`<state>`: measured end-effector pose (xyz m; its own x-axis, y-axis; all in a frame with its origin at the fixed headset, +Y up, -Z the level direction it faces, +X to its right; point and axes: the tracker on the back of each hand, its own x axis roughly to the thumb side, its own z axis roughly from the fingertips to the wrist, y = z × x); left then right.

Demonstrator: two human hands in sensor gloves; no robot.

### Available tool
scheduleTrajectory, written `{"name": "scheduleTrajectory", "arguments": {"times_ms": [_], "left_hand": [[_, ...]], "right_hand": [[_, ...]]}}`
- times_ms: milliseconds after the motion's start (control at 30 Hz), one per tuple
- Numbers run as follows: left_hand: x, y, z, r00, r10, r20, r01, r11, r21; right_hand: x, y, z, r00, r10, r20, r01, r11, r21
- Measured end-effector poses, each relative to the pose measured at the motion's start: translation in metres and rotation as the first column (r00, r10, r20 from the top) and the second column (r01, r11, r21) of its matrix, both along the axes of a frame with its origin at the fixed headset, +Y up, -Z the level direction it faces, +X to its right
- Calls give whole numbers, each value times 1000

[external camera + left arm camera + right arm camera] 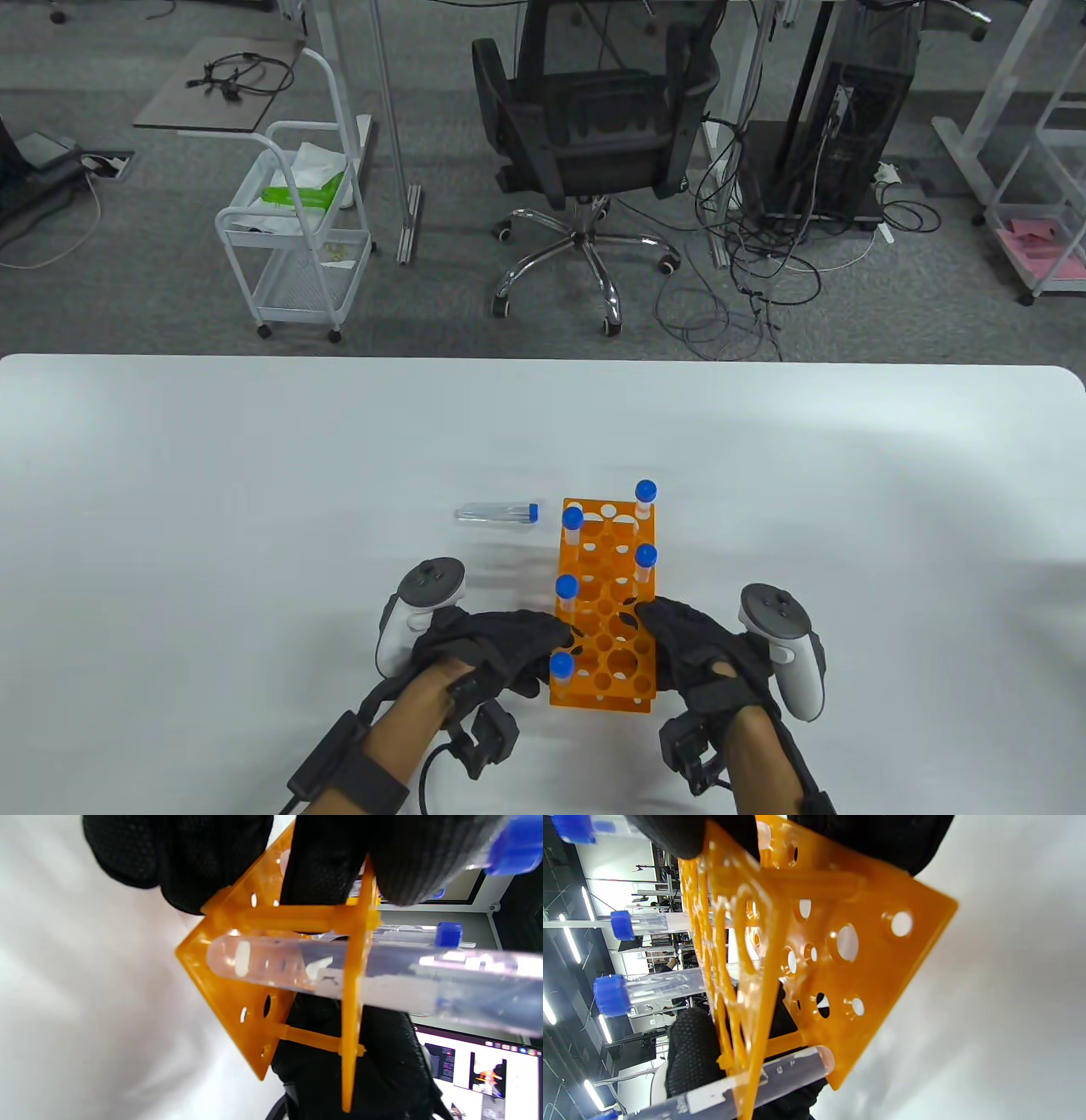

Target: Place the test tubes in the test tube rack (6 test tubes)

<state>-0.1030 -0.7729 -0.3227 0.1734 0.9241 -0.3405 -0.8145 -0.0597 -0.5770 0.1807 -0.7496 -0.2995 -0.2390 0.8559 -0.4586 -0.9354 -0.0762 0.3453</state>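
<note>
An orange test tube rack stands on the white table near the front middle. Several clear tubes with blue caps stand in it, such as the far right one and the near left one. One more tube lies on the table just left of the rack's far end. My left hand grips the rack's near left side and my right hand grips its near right side. The left wrist view shows my fingers on the rack by a seated tube. The right wrist view shows the rack and a tube's end.
The white table stretches wide on both sides of the rack. Beyond its far edge are an office chair, a white trolley and loose cables on the floor.
</note>
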Motion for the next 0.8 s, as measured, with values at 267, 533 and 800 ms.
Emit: {"name": "scheduleTrajectory", "arguments": {"times_ms": [267,533,800], "left_hand": [[-10,6,-3,997,-18,-74,18,1000,7],[-37,17,-12,989,3,-149,1,1000,29],[-75,25,-17,962,-43,-271,60,997,55]], "right_hand": [[-6,1,-7,991,117,-62,-115,992,47],[-14,27,-35,966,193,-173,-180,980,87],[-23,35,-90,930,360,-73,-341,920,191]]}}
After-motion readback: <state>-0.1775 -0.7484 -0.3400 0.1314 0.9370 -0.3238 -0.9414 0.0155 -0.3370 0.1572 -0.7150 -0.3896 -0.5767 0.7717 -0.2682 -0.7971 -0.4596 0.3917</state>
